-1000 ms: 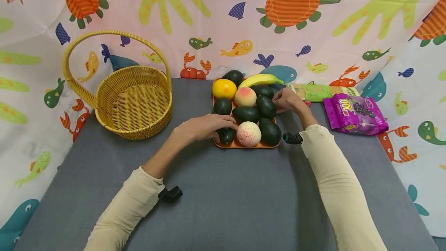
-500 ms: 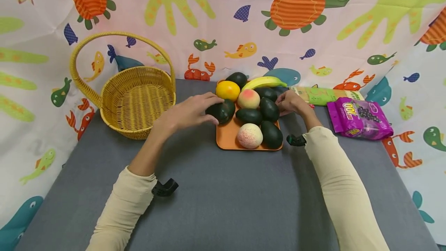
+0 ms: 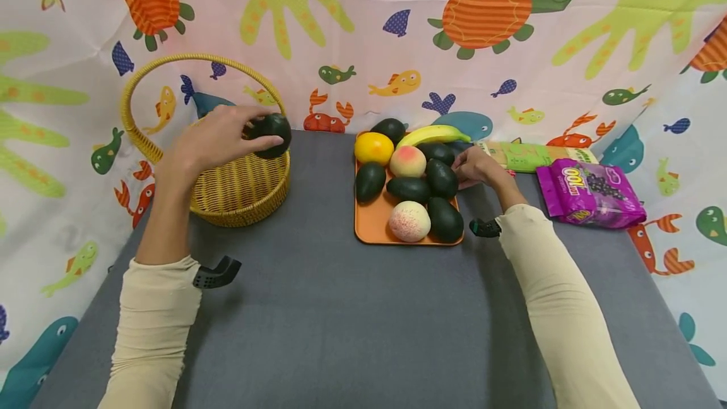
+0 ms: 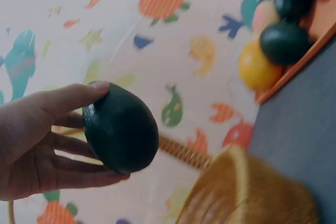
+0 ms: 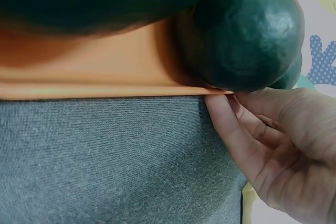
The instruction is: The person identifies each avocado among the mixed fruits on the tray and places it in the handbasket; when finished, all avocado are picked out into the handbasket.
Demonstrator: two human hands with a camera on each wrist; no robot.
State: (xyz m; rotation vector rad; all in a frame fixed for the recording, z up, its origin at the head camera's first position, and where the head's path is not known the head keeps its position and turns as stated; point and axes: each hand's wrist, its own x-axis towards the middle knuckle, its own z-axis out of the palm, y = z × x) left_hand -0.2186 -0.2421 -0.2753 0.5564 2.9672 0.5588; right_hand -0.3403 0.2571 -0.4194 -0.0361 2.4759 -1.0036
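My left hand (image 3: 212,137) grips a dark green avocado (image 4: 123,129) between thumb and fingers, held over the yellow wicker basket (image 3: 241,213). In the left wrist view the basket's rim lies below the fruit. At the right edge of the orange tray (image 3: 372,219), my right hand (image 3: 477,168) pinches the rim with thumb and fingertips, as the right wrist view shows. The tray bears several more avocados (image 3: 370,182), a speckled peach (image 3: 410,221), a pinker peach (image 3: 407,161), a yellow-orange round fruit (image 3: 373,148) and a banana (image 3: 434,135).
Right of the tray lie a purple packet with grapes printed on it (image 3: 591,193) and a flat green packet (image 3: 528,156). A sea-animal patterned cloth (image 3: 363,30) hangs behind and beside the grey table (image 3: 352,320). The basket's tall handle arches above its rim.
My left hand took an avocado from the tray's front left corner, lifted it and carried it left to above the basket. My right hand stays at the tray's right edge.
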